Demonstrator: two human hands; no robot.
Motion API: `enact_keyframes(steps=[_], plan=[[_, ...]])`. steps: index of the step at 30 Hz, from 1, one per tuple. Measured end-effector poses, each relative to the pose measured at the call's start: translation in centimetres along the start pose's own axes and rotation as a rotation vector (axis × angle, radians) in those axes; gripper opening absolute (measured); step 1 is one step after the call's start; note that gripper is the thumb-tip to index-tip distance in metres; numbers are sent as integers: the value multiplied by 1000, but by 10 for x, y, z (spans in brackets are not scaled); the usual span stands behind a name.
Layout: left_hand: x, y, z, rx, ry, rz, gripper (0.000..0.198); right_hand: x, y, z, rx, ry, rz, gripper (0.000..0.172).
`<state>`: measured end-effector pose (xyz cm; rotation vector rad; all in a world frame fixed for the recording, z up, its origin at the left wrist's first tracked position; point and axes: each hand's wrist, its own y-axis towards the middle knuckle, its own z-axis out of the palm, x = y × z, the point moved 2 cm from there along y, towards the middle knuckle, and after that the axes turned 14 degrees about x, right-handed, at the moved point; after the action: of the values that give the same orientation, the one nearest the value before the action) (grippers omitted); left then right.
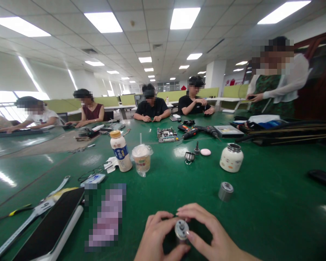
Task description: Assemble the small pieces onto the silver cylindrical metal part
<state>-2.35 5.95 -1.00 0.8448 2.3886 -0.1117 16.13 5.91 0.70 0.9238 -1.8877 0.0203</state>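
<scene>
At the front of the green table, my left hand [161, 233] curls its fingers and thumb around a small silvery metal cylinder [182, 229] that stands upright. Its round top has a raised knob in the middle; the lower part is hidden by my fingers. My right hand [206, 232] closes on the same cylinder from the right, thumb at its top rim and fingers arched behind. A similar metal cylinder [226, 192] stands just beyond my right hand. Farther back is a cream jar [232, 159] with printed faces and an open metal mouth.
Mid-table lie a metal lid with a loop [189, 156], a dark stemmed part [197, 148] and a pink disc [205, 152]. A bottle [120, 152] and a plastic cup [141, 159] stand left. Nearer are a phone [51, 224] and calipers [24, 223]. Several people sit beyond a circuit board [167, 135].
</scene>
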Motion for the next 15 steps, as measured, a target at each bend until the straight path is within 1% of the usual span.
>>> enact_keyframes(steps=[2,4,9,12,15], plan=[[-1,0,0,0,0,-5,35,-1,1,1,67,11,52,30],[-3,0,-1,4,-1,-15,34,-2,3,2,87,38,97,25],[-7,2,-3,29,5,-24,37,1,8,3,-19,102,162,11],[-7,1,-4,40,3,-8,40,-2,11,-4,-77,85,162,14],[-5,0,-3,27,-3,-14,44,-15,13,-18,-149,-9,195,16]])
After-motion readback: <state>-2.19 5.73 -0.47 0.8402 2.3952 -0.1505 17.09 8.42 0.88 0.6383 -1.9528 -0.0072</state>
